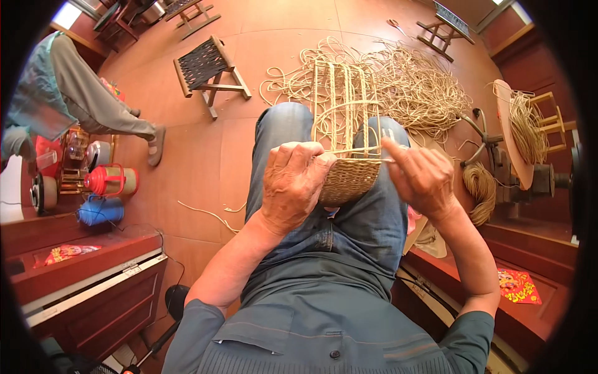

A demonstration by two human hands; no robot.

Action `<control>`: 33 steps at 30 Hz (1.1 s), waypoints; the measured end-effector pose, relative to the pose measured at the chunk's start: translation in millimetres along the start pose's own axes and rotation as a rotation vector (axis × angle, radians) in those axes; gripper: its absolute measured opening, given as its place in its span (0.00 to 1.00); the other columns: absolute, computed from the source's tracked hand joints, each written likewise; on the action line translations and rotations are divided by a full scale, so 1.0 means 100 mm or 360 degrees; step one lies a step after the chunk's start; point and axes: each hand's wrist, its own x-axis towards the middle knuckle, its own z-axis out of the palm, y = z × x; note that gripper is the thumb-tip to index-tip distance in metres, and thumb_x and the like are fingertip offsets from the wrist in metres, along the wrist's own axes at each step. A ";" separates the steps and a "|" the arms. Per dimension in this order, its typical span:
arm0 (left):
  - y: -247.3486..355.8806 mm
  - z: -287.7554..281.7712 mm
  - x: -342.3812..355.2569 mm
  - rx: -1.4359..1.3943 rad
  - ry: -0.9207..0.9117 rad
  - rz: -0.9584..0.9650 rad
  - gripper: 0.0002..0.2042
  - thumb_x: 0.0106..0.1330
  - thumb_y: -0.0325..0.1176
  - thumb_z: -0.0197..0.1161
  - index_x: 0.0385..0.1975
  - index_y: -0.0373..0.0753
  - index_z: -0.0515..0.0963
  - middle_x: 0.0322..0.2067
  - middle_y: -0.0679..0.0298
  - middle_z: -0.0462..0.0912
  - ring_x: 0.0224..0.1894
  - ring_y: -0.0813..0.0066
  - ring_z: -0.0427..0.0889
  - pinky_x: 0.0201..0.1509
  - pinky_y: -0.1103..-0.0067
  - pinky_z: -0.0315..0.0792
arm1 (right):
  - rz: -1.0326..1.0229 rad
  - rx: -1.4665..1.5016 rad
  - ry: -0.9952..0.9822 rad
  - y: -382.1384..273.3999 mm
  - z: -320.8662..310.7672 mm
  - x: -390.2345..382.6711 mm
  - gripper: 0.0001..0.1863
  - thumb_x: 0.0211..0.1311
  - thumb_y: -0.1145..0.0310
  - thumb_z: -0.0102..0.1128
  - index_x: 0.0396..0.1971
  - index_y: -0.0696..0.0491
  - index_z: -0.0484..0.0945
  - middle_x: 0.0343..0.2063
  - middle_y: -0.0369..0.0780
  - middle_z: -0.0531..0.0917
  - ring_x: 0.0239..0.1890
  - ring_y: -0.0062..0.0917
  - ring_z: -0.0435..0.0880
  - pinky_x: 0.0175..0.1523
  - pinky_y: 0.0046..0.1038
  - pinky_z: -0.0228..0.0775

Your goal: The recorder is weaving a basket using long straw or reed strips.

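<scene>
A woven straw-coloured piece (350,177) rests between my jeans-clad thighs, densely woven at the near end, with long open strands (342,100) reaching away from me. My left hand (294,184) is closed on its left edge, thumb near the top of the woven band. At the band's right edge my right hand (423,177) is bent, fingers drawn together around something thin and pale that I cannot make out clearly. A large tangle of pale cord (423,87) lies on the floor beyond the piece.
Another person's leg (99,106) is at the left, beside a red thermos (106,179) and blue container (99,210). A folding stool (202,65) stands ahead. A wooden board with cord (523,137) and a hanging coil (478,196) are at the right.
</scene>
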 end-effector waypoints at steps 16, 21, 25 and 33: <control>0.09 0.03 0.09 0.0029 -0.0087 0.0018 0.13 0.62 0.30 0.68 0.47 0.42 0.85 0.40 0.67 0.82 0.44 0.66 0.81 0.51 0.69 0.73 | 0.0725 0.0519 0.0718 0.43 -0.30 0.19 0.18 0.69 0.76 0.75 0.58 0.51 0.86 0.32 0.30 0.87 0.27 0.10 0.76 0.33 0.18 0.71; 0.18 0.06 0.04 0.0331 -0.0128 0.0176 0.12 0.65 0.33 0.63 0.45 0.37 0.83 0.38 0.60 0.81 0.42 0.65 0.81 0.49 0.69 0.74 | 0.0896 0.1409 0.0856 0.52 -0.44 0.34 0.13 0.74 0.79 0.68 0.56 0.53 0.84 0.42 0.32 0.88 0.43 0.13 0.84 0.51 0.17 0.77; 0.29 0.03 0.00 0.0516 -0.0150 0.0181 0.15 0.66 0.32 0.64 0.50 0.33 0.83 0.40 0.58 0.81 0.44 0.64 0.82 0.52 0.66 0.75 | 0.0990 0.1156 0.0748 0.76 -0.36 0.57 0.11 0.77 0.73 0.64 0.56 0.54 0.83 0.45 0.32 0.86 0.50 0.15 0.82 0.55 0.21 0.75; 0.38 0.05 -0.04 0.0594 -0.0034 0.0112 0.15 0.67 0.33 0.59 0.46 0.30 0.82 0.40 0.58 0.79 0.46 0.63 0.79 0.60 0.66 0.74 | 0.0767 0.1076 0.0432 0.79 -0.08 0.64 0.09 0.76 0.74 0.64 0.51 0.54 0.83 0.40 0.31 0.85 0.43 0.14 0.80 0.49 0.20 0.73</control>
